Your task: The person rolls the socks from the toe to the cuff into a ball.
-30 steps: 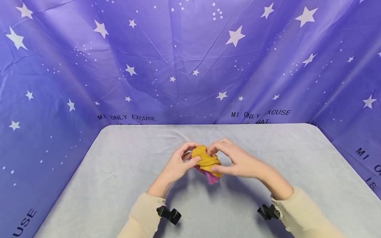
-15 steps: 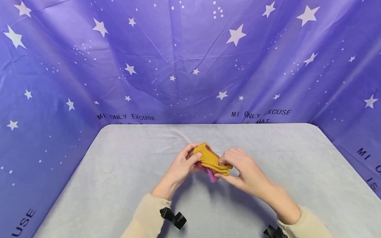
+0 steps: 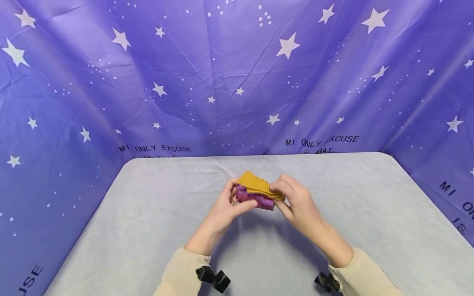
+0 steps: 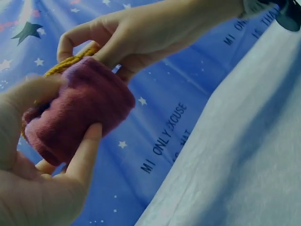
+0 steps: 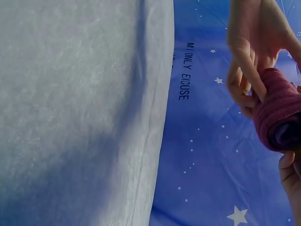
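Observation:
In the head view, a rolled sock bundle is held up above the table between both hands. Its mustard ribbed cuff (image 3: 252, 181) lies along the top, and a purple-magenta roll (image 3: 263, 202) shows below. My left hand (image 3: 224, 209) grips the roll's left end, thumb in front and fingers behind. At the other end, my right hand (image 3: 299, 205) pinches the cuff between thumb and fingers. Seen from the left wrist, the magenta side (image 4: 91, 103) faces the camera, with most of the mustard knit hidden behind it. The right wrist view shows the roll's coiled end (image 5: 277, 106).
A grey cloth-covered table (image 3: 148, 230) lies beneath the hands. Purple star-printed curtain (image 3: 222, 57) surrounds its back and sides. Black wrist cameras (image 3: 213, 279) hang at both sleeves (image 3: 181, 273).
The bundle has tipped so the purple roll now faces the head camera under the mustard cuff. My left thumb has moved from the cuff onto the roll; my right hand has shifted along the cuff.

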A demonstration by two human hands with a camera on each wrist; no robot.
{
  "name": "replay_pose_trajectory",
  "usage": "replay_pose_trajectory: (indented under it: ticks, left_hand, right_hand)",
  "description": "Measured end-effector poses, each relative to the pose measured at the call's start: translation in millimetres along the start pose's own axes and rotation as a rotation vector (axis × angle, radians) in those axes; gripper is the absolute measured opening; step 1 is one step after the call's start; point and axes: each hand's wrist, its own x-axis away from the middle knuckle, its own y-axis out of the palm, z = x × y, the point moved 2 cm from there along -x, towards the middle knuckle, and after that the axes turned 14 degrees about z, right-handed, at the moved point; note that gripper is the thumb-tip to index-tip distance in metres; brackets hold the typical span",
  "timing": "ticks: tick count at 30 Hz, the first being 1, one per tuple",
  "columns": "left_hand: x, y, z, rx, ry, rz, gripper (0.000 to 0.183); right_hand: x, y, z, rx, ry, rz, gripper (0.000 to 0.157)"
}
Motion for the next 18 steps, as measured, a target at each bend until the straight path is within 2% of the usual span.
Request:
replay_pose_trajectory:
  ticks: [2,4,9,11,14,18]
  left_hand:
    - [-1.3,-0.7,0.2,-0.031,0.047,0.019,0.063]
    - [-3.3,1.0,-0.7,-0.018,0.075,0.049,0.06]
    - [-8.4,8.2,-4.0,0.119,0.131,0.171,0.041]
    - [-10.6,11.1,-4.3,0.151,0.17,0.225,0.037]
    - [-15.4,14.8,-4.1,0.173,0.207,0.306,0.033]
    - [-24.0,18.8,-2.4,0.278,0.17,0.401,0.031]
  right_hand:
    - [-1,1.4,1,-0.011,0.029,-0.001,0.019]
    - [-2,2.8,2,-0.051,0.087,-0.005,0.019]
    - [3,5.1,2,-0.313,0.3,-0.017,0.025]
    - [7,6.7,1,-0.391,0.348,0.002,0.026]
    - [11,12.4,-3,-0.362,0.372,0.062,0.022]
    - [13,24.2,-8,-0.211,0.339,0.155,0.019]
